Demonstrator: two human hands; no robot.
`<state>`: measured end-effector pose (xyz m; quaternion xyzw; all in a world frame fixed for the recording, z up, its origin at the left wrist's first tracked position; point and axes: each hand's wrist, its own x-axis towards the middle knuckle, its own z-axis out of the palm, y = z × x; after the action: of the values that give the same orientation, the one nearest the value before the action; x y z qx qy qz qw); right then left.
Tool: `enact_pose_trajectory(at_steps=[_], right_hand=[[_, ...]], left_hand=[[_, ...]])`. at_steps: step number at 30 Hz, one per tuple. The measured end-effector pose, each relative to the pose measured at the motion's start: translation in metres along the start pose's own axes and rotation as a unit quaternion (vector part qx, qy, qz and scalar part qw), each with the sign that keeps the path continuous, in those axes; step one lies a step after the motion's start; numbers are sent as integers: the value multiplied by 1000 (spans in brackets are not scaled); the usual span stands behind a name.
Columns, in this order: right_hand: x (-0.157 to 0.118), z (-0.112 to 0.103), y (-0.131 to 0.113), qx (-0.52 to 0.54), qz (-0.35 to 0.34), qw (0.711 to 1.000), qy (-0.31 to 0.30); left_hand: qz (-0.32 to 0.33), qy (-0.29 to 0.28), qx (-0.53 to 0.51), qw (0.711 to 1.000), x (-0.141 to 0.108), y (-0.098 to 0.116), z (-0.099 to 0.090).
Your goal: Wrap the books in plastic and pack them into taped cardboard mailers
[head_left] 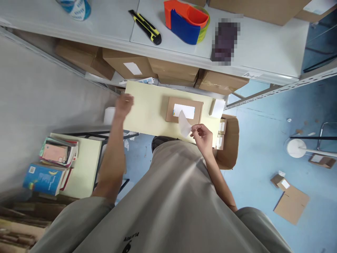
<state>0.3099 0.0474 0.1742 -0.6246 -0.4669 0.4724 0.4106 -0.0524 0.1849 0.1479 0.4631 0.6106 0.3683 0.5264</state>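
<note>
White slip (184,124) pinched in the right hand's (202,136) fingers, at a labelled cardboard box (181,100).
The slip's upper tip overlaps the box's white label (188,110) in view; the box lies on a pale yellow surface (144,109). The left hand (125,104), blurred, is at the surface's left edge. A utility knife (146,27) and tape dispenser (185,23) rest on the shelf (252,45) above.
</note>
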Motion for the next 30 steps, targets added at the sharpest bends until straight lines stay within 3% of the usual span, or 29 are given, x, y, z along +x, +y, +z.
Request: enact_pose_trajectory(at_steps=[2,5,7,9,14,18,20,25,30], right_hand=[[2,4,-1,-65,-46,997,25],[5,14,0,-178,-125,975,34],[5,21,4,-245,-160,956,16],[4,28,8,-295,-176,939,-13],[-2,37,14,-348,-165,919,-86],[1,32,14,-316,-160,925,-136],[7,24,13,-285,-161,937,-122],[33,-2,8,-256,-162,953,8],[49,-14,7,-279,-162,946,-13]], left_hand=[[-12,6,-8,1000,-26,-13,54],[-62,-79,-86,991,-70,-19,127],[-82,-93,-135,983,-91,-14,159],[-85,-69,-166,980,-102,-10,174],[-77,-31,-143,986,-102,-22,176],[-76,-10,-94,993,-103,-36,172],[-67,-8,-71,995,-105,-38,169],[-12,-49,-26,998,-109,-35,161],[-6,-120,-5,993,-112,-33,153]])
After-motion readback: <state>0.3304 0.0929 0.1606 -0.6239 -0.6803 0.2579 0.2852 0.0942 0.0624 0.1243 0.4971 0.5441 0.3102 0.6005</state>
